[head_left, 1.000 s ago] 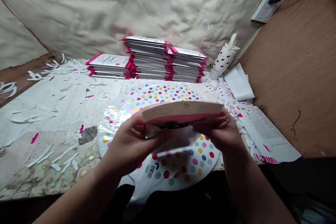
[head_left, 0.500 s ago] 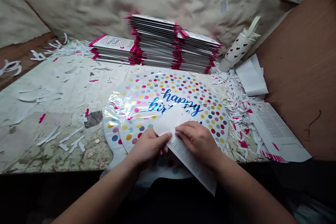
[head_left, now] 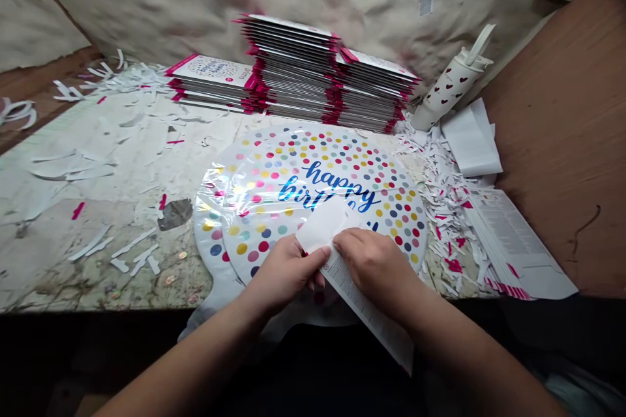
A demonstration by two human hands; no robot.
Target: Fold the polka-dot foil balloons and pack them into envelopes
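A printed card envelope slants across the front of the worktable, its white flap at the upper end. My left hand pinches its left edge between thumb and fingers. Pressed to the flap's fold from the other side, my right hand has its fingers closed on the card. Whatever lies inside the envelope is hidden. Beneath both hands lie flat, dotted foil balloons, overlapping, with blue "happy birthday" lettering that the flap partly covers.
Stacks of pink-edged packets stand along the wall. To their right is a heart-patterned tumbler beside folded white paper. Paper strips litter the table. More printed envelopes lie fanned at the right edge.
Both hands and the envelope have shifted slightly to the right in the picture. The grip stays the same, and the view has tilted a little.
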